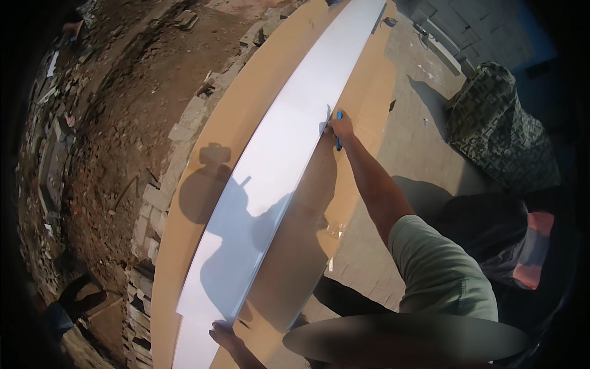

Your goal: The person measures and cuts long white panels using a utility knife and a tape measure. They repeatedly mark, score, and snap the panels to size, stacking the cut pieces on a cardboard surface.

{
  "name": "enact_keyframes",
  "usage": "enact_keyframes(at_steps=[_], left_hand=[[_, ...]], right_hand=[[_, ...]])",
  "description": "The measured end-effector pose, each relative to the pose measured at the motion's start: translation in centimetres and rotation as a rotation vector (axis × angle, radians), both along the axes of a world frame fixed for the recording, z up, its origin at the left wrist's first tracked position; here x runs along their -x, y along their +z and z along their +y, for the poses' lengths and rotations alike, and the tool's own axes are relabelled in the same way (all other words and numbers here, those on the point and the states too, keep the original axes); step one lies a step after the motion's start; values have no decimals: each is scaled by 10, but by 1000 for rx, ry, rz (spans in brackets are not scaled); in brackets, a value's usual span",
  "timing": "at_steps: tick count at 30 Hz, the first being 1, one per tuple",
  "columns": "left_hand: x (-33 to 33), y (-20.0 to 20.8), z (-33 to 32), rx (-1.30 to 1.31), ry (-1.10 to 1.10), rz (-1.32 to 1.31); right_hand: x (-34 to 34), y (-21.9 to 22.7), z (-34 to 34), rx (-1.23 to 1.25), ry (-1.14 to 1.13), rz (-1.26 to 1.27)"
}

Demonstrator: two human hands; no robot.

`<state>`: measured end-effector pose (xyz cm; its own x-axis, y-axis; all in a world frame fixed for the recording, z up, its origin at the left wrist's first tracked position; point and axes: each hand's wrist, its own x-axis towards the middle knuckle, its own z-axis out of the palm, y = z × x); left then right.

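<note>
A long white panel (295, 117) lies lengthwise on a brown cardboard sheet (236, 111), with a notch cut into its near left end. My right hand (342, 127) is closed around a slim blue tool (338, 145) at the panel's right edge, about halfway along. The tool's tip is too small to tell its kind. Down at the near end, my left hand (225, 337) grips the panel's right edge, its fingers curled on the white surface. Shadows of my head and arms fall across the panel and the cardboard.
Left of the cardboard runs a broken brick edge (150, 206), with rubble-strewn dirt (117, 141) beyond. Paving (393, 154) lies on the right. A patterned cloth-covered bundle (501, 126) stands there. A small dark object (389, 22) sits near the panel's far end.
</note>
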<state>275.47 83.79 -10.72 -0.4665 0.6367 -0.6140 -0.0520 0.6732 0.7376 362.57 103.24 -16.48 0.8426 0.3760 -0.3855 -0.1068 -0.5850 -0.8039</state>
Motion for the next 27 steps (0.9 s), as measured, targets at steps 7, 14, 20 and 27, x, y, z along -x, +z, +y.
enact_keyframes(at_steps=[7,14,20,27], left_hand=[[8,-49,30,111,-129,211],[17,-75,32,335,-404,545],[30,-50,26,275,-611,797],[121,-59,92,-212,-734,830]], right_hand=[[180,-9,-68,55,11,-106],[384,-1,-145,23,179,468],[532,5,-176,6,307,586],[631,32,-258,264,639,609]])
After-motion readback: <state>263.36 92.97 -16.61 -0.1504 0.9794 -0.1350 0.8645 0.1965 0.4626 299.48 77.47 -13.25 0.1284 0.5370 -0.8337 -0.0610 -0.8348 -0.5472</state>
